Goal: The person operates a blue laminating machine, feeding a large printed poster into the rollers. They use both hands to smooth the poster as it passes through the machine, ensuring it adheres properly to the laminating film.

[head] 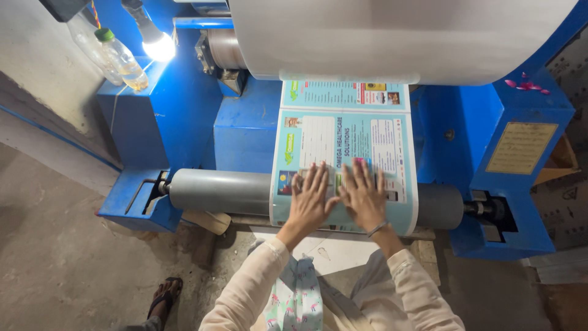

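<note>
Where the printed sheet [343, 147] wraps the grey roller [220, 191], left hand [309, 199] and right hand [362, 197], fingers spread toward 12 o'clock, press it flat.

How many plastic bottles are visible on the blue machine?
2: a clear plastic bottle with a green cap at upper left, beside the lit lamp, and another clear bottle just behind it. More may be hidden.

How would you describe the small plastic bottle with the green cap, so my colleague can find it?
Start at the big blue machine and go to its upper left corner, beside the glowing lamp. There a small clear plastic bottle with a green cap leans against the wall. Its pale yellowish liquid sets it apart from the larger clear bottle right behind it.
</note>
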